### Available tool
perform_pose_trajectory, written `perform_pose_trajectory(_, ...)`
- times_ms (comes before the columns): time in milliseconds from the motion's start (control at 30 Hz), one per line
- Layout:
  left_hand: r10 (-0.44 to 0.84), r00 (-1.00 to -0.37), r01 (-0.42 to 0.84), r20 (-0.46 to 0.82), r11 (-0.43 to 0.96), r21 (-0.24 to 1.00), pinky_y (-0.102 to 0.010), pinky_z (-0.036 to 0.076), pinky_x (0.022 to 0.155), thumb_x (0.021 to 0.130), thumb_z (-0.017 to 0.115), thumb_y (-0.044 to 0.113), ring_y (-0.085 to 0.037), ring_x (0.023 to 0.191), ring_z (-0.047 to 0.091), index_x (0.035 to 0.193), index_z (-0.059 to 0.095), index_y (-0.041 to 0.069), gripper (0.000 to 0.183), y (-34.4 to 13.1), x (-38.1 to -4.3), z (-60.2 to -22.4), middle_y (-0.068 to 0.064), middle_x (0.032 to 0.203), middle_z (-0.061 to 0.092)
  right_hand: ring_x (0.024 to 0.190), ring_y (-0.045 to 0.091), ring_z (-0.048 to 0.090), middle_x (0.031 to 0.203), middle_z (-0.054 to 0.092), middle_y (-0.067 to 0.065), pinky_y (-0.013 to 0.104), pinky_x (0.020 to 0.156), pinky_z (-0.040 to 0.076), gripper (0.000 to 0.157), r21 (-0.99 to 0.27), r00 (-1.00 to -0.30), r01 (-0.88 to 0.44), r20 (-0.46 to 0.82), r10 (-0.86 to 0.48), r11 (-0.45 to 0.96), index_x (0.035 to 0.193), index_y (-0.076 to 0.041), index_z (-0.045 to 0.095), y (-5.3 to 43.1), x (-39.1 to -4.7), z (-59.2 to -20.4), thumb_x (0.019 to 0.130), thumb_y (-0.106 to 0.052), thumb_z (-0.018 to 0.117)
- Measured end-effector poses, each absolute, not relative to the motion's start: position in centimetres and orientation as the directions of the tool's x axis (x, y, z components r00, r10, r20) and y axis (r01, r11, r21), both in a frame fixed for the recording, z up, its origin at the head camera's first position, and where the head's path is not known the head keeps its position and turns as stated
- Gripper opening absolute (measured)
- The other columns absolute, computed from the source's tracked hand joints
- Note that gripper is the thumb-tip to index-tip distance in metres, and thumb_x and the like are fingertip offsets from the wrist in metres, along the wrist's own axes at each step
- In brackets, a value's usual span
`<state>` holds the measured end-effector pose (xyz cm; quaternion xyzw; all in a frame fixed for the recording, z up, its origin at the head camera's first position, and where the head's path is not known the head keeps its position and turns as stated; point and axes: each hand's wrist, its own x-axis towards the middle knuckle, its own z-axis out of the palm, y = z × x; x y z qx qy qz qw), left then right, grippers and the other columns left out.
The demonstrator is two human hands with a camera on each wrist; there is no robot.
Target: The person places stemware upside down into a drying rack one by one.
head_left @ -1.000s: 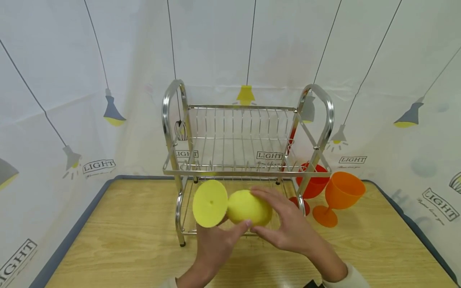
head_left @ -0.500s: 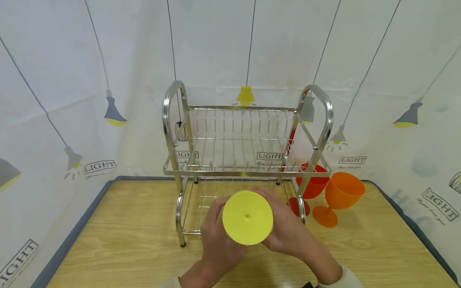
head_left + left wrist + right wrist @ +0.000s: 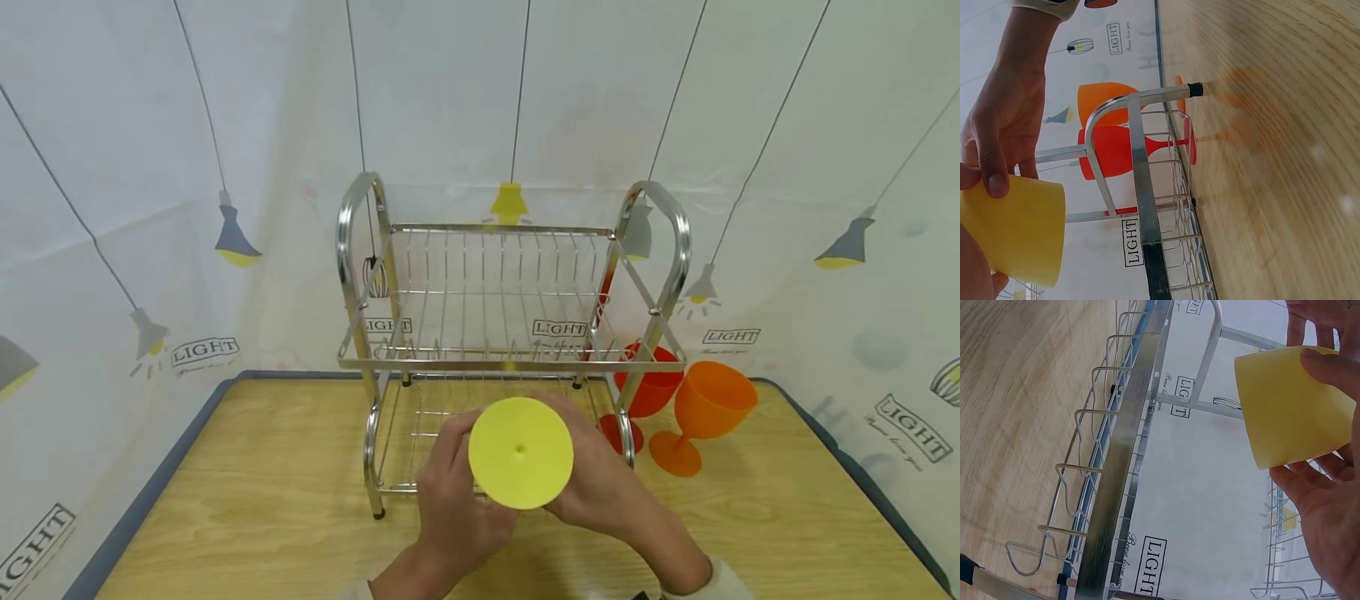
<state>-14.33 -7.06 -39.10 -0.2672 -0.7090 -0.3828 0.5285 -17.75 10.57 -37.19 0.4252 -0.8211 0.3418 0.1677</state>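
A yellow goblet [image 3: 520, 452] is upside down in front of the dish rack, its round foot facing up at the head camera. My left hand [image 3: 456, 496] grips it from the left, while my right hand [image 3: 603, 475] holds it from the other side. In the left wrist view the goblet's bowl [image 3: 1022, 231] points its rim toward the tabletop, above and apart from it. The right wrist view shows fingers of both hands around the same bowl [image 3: 1294, 409]. From the head, the foot hides the stem and most of the bowl.
A two-tier metal dish rack [image 3: 510, 365] stands on the wooden table [image 3: 247, 500]. Right of it, an orange goblet [image 3: 712, 400] stands upright beside a red goblet [image 3: 648, 383], partly behind the rack's post. A printed curtain [image 3: 262, 125] hangs behind.
One second ago the goblet lay tilted sideways, foot to the left and bowl to the right. It has been turned foot-up between both hands. Over the last half second it barely moves.
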Motion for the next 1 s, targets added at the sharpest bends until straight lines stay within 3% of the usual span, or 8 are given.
perform_pose_trajectory(300,0.032,-0.316,0.801,0.948,0.544,0.249,-0.033,0.058,0.084,0.082,0.069,0.018,-0.027,0.101,0.063,0.124,0.058,-0.004,0.049,-7.4,-14.2,-39.2,-0.017,0.116,0.058,0.121,0.019,0.048,0.136,0.049,0.003,0.048,0.100,0.048,0.089,-0.428,-0.580,-0.814,0.574,-0.578,0.392,0.142,-0.013,0.040,10.6,-17.9,-37.0,0.067,-0.017,0.089)
perform_pose_trajectory(467,0.056,-0.276,0.823,0.960,0.529,0.206,-0.033,0.058,0.085,0.087,0.063,0.022,-0.029,0.101,0.062,0.121,0.059,-0.006,0.044,-7.6,-14.2,-39.3,-0.019,0.116,0.058,0.124,0.017,0.047,0.137,0.049,0.001,0.047,0.103,0.047,0.087,-0.457,-0.601,-0.797,0.543,-0.586,0.395,0.141,-0.015,0.041,10.6,-17.8,-36.8,0.069,-0.021,0.089)
perform_pose_trajectory(733,0.040,-0.199,0.847,0.979,0.510,0.151,-0.034,0.058,0.085,0.092,0.060,0.022,-0.031,0.099,0.063,0.110,0.062,-0.010,0.037,-8.2,-14.2,-39.0,-0.022,0.110,0.061,0.119,0.019,0.051,0.136,0.049,0.006,0.043,0.100,0.050,0.094,-0.415,-0.569,-0.822,0.583,-0.580,0.390,0.142,-0.009,0.039,11.1,-17.6,-37.0,0.063,-0.014,0.090)
perform_pose_trajectory(1000,0.052,-0.226,0.794,0.973,0.588,0.153,-0.035,0.059,0.081,0.095,0.055,0.026,-0.033,0.096,0.064,0.114,0.061,-0.012,0.042,-9.4,-14.2,-39.7,-0.023,0.110,0.062,0.118,0.020,0.053,0.135,0.050,0.006,0.038,0.102,0.049,0.096,-0.426,-0.573,-0.819,0.583,-0.576,0.385,0.142,-0.008,0.038,11.7,-17.3,-36.7,0.062,-0.014,0.091)
